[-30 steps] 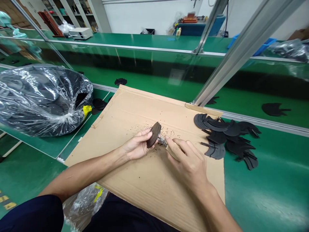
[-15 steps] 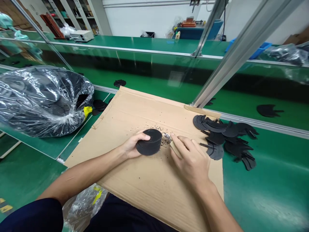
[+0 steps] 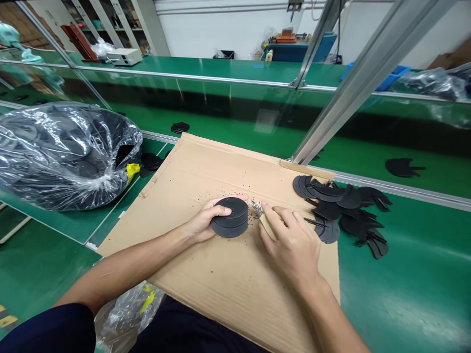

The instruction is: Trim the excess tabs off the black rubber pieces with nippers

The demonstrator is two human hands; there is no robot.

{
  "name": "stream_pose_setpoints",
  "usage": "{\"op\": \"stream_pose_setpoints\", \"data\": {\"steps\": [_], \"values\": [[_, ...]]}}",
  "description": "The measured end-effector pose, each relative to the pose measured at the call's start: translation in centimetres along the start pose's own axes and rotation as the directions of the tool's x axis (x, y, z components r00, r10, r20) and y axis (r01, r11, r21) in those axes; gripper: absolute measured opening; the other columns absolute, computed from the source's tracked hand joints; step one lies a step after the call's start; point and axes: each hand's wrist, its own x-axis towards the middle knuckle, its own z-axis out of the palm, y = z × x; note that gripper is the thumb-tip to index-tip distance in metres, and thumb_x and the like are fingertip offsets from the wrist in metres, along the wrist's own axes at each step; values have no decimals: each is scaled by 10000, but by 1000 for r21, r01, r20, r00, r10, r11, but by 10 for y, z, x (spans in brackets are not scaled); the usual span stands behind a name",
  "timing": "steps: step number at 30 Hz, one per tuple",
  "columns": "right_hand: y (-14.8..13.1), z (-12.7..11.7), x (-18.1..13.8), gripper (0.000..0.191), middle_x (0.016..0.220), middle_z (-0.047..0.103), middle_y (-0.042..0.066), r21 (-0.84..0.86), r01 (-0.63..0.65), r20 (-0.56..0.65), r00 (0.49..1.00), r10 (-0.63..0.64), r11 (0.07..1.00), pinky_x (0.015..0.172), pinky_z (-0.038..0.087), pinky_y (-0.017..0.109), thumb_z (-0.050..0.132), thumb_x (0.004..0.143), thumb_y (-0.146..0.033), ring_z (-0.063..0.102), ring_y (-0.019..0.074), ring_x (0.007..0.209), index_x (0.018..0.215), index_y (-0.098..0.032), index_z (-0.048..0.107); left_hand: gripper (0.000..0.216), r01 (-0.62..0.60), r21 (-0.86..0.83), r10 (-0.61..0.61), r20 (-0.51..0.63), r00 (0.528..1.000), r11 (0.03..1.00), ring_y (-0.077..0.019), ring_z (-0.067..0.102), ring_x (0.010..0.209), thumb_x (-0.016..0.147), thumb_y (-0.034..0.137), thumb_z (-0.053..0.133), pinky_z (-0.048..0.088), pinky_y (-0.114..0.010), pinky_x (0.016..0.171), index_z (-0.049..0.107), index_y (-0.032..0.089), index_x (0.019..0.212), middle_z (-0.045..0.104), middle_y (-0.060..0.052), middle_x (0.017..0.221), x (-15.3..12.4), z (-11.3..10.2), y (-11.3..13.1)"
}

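Note:
My left hand (image 3: 203,221) grips a small stack of round black discs (image 3: 230,217), held flat just above a sheet of brown cardboard (image 3: 228,274). Close to its right, my right hand (image 3: 292,242) is closed on a small tool with a pale handle and a metal tip (image 3: 256,208); the tip points at the stack's right edge. Tiny black crumbs lie scattered on the cardboard around the stack.
A pile of black fan-shaped cut pieces (image 3: 342,208) lies at the cardboard's right edge. A large clear plastic bag (image 3: 62,154) of black parts sits at the left. Slanted metal posts (image 3: 353,83) rise behind, beyond them a green conveyor belt (image 3: 235,122) with stray black pieces (image 3: 403,167).
The black stack, held on edge a second ago, has been turned flat and lowered toward the cardboard. My right hand with the tool has stayed beside it.

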Motion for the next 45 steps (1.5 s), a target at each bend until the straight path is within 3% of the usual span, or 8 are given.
{"op": "stream_pose_setpoints", "data": {"steps": [7, 14, 20, 24, 28, 32, 41, 45], "values": [[12, -1, -1, 313, 950, 697, 135, -140, -162, 210, 959, 189, 977, 759, 395, 363, 523, 972, -332, 536, 284, 920, 1166, -144, 681, 347, -140, 39, 144, -108, 984, 989, -167, 655, 852, 645, 237, 804, 502, -282, 822, 730, 160, 976, 732, -43, 934, 3, -1, 1], [18, 6, -5, 286, 1000, 672, 169, -146, -176, 286, 934, 212, 974, 751, 430, 399, 520, 972, -347, 544, 316, 948, 1064, -143, 698, 296, -214, 51, 218, -128, 967, 976, -150, 607, 807, 646, 209, 822, 480, -281, 783, 687, 165, 906, 668, -13, 860, 8, -1, 0], [11, 3, 1, 432, 1135, 670, 147, 350, -113, 170, 984, 56, 930, 861, 503, 434, 623, 940, -507, 599, 312, 1063, 1235, -192, 633, 310, -262, 137, 271, -56, 961, 955, -132, 603, 810, 650, 241, 885, 476, -263, 797, 668, 164, 857, 660, 9, 822, 5, 0, -6], [-6, -3, 1, 170, 894, 691, 50, 626, -107, 126, 991, 36, 772, 692, 517, 309, 621, 970, -341, 639, 189, 789, 1071, -208, 652, 281, -327, 274, 301, 135, 944, 904, -153, 632, 843, 687, 292, 889, 488, -289, 816, 680, 167, 827, 691, -23, 868, -1, 2, -11], [-12, -3, -1, 162, 851, 687, 56, 550, 31, -10, 999, -30, 835, 695, 498, 298, 544, 956, -125, 629, 179, 808, 940, -204, 686, 310, -416, 334, 306, 337, 891, 846, -209, 661, 995, 741, 378, 864, 491, -342, 923, 722, 181, 935, 713, -82, 1011, -5, 0, -10], [-9, -4, -2, 269, 845, 694, 58, 336, 149, -132, 985, -110, 930, 701, 465, 294, 512, 917, -31, 597, 176, 826, 938, -208, 713, 502, -440, 345, 321, 351, 880, 829, -249, 652, 1073, 858, 615, 676, 476, -383, 981, 706, 192, 1127, 716, -116, 1095, -6, -6, -6], [-5, 5, -1, 257, 936, 718, 78, 251, 198, -229, 963, -141, 948, 795, 476, 313, 527, 932, -57, 611, 199, 958, 1036, -203, 713, 154, -507, 765, 375, 370, 850, 396, -216, 610, 868, 881, 334, 705, 463, -351, 845, 787, 218, 938, 703, -82, 902, -8, 3, 7], [3, 9, 2, 311, 1000, 705, 107, 223, 98, -260, 965, -38, 970, 772, 485, 338, 571, 955, -157, 610, 228, 937, 1257, -179, 644, 172, -499, 828, 430, 364, 826, 256, -200, 587, 814, 856, 347, 715, 453, -319, 752, 795, 203, 906, 705, -84, 903, 27, -6, 41]]}}
